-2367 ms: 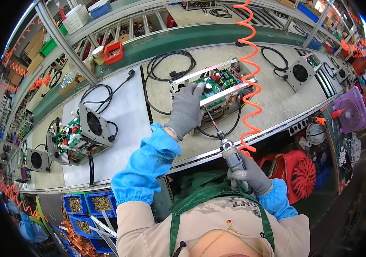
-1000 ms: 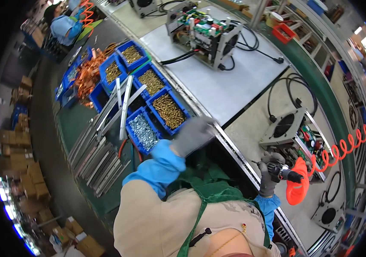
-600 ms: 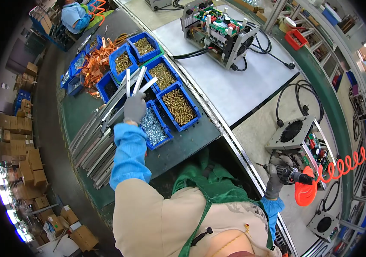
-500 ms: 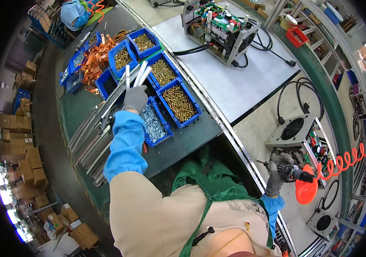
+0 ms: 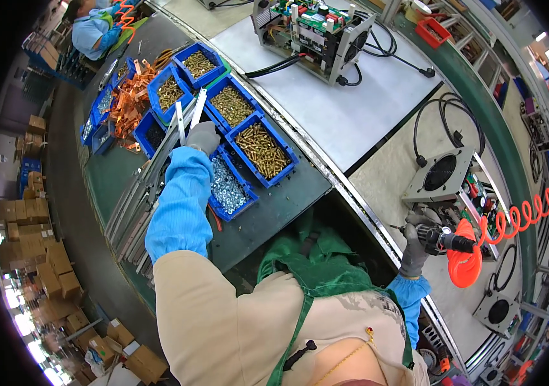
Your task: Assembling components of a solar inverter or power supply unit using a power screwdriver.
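My left hand [image 5: 204,136], in a grey glove, is closed around a flat pale metal strip [image 5: 198,108] that sticks up past the fingers. A second light strip [image 5: 180,123] stands beside it, by the pile of long metal strips [image 5: 134,209]. The hand is just above the blue bin of silvery nuts or washers [image 5: 228,186]; its fingertips are partly hidden. My right hand [image 5: 414,252], also gloved, grips a dark power screwdriver [image 5: 430,239] whose thin bit points left. It is beside an open grey device with a fan [image 5: 440,174].
Blue bins hold brass-coloured screws [image 5: 261,149] and other small hardware. Copper parts [image 5: 132,96] lie piled beyond them. Another opened device [image 5: 316,42] stands on a white sheet [image 5: 345,122]. A coiled orange hose [image 5: 525,215] hangs at right. A co-worker's blue sleeve [image 5: 91,32] shows far left.
My left hand stays by the bins, with fewer pale strips fanned out at its fingers. The view has shifted slightly. My right hand still holds the power screwdriver.
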Available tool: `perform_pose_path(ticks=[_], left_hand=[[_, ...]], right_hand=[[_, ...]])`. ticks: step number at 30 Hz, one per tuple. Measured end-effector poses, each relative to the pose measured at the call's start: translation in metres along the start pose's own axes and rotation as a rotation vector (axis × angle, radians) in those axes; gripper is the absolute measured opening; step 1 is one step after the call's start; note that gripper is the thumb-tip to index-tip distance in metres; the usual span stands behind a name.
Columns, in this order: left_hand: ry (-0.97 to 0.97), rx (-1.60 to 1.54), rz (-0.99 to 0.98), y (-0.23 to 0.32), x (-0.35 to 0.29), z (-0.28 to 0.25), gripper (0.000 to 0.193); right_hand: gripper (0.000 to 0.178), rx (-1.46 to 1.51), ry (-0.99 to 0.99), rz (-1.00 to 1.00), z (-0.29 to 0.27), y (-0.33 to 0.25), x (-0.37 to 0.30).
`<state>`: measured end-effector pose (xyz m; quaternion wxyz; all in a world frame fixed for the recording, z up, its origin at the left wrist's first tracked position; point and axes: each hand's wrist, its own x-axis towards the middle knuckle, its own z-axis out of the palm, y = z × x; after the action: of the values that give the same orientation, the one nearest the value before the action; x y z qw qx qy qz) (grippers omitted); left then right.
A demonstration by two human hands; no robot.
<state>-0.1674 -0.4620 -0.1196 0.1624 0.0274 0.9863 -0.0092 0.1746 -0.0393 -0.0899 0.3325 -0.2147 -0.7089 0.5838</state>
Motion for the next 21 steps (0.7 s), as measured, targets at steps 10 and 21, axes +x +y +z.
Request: perform_pose_path(ticks=[10, 21], left_hand=[[0.117, -0.044, 0.010, 0.005, -0.018, -0.009, 0.024], [0.721, -0.527, 0.555, 0.056, -0.110, -0.011, 0.015]], right_hand=[[0.049, 0.818, -0.152, 0.218, 0.061, -0.057, 0.011], [0.051, 0.799, -0.236, 0.246, 0.109, -0.048, 0.008]])
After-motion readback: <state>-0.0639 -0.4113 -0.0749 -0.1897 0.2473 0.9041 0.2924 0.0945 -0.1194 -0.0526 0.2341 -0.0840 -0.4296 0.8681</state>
